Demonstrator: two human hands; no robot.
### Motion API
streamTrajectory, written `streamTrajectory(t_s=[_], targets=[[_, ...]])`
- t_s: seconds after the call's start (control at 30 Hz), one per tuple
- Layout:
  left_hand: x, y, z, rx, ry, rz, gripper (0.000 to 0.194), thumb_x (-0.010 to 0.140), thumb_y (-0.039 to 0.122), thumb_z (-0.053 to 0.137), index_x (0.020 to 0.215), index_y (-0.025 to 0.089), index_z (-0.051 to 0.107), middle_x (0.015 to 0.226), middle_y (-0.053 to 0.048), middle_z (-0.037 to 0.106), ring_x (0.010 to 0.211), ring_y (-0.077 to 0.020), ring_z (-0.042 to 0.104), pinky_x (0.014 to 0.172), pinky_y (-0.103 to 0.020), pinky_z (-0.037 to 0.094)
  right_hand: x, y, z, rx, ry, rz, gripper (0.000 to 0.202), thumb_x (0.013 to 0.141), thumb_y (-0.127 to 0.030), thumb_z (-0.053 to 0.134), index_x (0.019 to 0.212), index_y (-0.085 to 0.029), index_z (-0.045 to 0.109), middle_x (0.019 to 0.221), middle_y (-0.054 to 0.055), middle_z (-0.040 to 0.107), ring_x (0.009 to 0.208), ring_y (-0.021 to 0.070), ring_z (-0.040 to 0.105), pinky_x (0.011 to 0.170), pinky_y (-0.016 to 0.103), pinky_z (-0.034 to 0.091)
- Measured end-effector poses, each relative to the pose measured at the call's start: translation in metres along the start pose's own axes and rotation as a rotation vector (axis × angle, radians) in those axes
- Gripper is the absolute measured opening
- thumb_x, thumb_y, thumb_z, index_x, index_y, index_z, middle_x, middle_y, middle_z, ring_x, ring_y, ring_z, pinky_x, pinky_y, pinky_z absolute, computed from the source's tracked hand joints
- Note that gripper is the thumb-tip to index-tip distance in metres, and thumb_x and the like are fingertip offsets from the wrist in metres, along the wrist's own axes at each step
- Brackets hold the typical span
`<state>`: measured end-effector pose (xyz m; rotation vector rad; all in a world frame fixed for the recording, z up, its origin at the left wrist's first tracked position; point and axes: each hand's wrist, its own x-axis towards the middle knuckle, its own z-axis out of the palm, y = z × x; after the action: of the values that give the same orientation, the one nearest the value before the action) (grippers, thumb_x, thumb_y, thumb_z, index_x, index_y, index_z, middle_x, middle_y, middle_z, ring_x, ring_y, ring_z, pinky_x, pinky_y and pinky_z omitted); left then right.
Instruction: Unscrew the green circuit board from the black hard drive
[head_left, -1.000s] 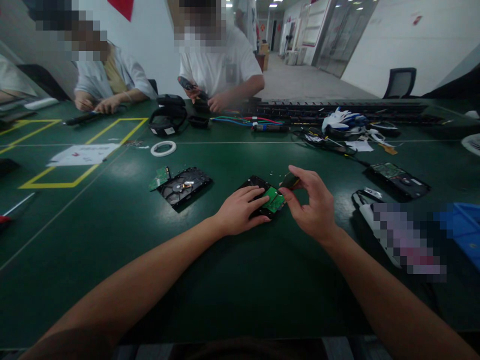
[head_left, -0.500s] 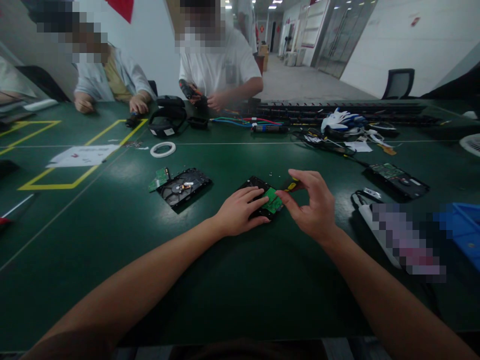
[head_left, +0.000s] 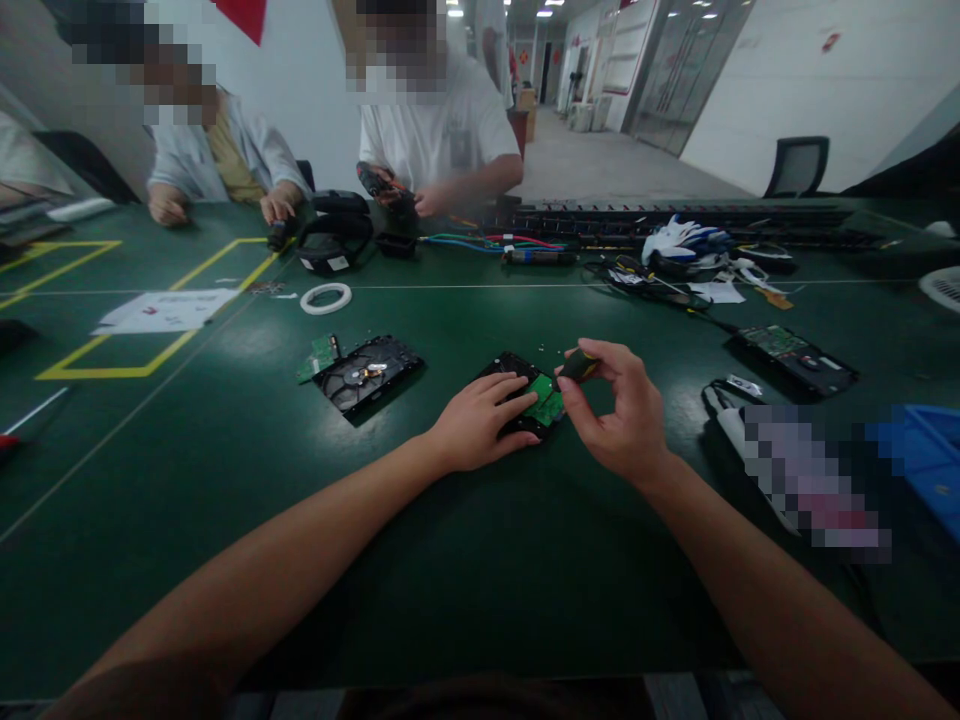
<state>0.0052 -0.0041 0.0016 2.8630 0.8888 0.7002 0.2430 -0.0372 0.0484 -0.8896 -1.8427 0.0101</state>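
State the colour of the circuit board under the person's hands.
Green circuit board, seen best in the head view.

left hand [head_left: 480,420] on hard drive [head_left: 525,392], right hand [head_left: 619,410] gripping screwdriver [head_left: 579,366]

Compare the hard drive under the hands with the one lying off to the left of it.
The drive under the hands shows a green circuit board on top; the drive to the left lies opened, its shiny platter exposed. The first is pinned by the left hand while the right hand works a screwdriver at it; the other lies untouched, a loose green board beside it. Both are black and flat on the green table.
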Motion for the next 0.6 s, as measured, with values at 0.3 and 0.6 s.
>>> streamTrajectory(t_s=[0.3, 0.6], targets=[[0.0009, 0.0001, 0.0001, -0.008, -0.013, -0.017, 0.064, 0.1, 0.062, 0.061, 0.15, 0.024, 0.056, 0.155, -0.014, 0.055, 0.145, -0.0334, 0.05, 0.12, -0.058, 0.043, 0.0042, -0.0051, -0.0027, -0.066, -0.001, -0.06, 0.057, 0.089, -0.019, 0.073, 0.14, -0.033, 0.052, 0.119, 0.008, 0.062, 0.098, 0.025, 0.065, 0.079, 0.044, 0.062], [0.0079, -0.0031, 0.0027, 0.027, 0.014, -0.052, 0.061, 0.099, 0.062, 0.061, 0.144, 0.019, 0.062, 0.152, -0.016, 0.057, 0.144, -0.0344, 0.052, 0.12, -0.055, 0.044, 0.0094, -0.0022, -0.0001, -0.109, -0.024, -0.01, 0.057, 0.094, -0.02, 0.068, 0.148, -0.032, 0.049, 0.125, 0.007, 0.069, 0.092, 0.0225, 0.071, 0.084, 0.043, 0.063]])
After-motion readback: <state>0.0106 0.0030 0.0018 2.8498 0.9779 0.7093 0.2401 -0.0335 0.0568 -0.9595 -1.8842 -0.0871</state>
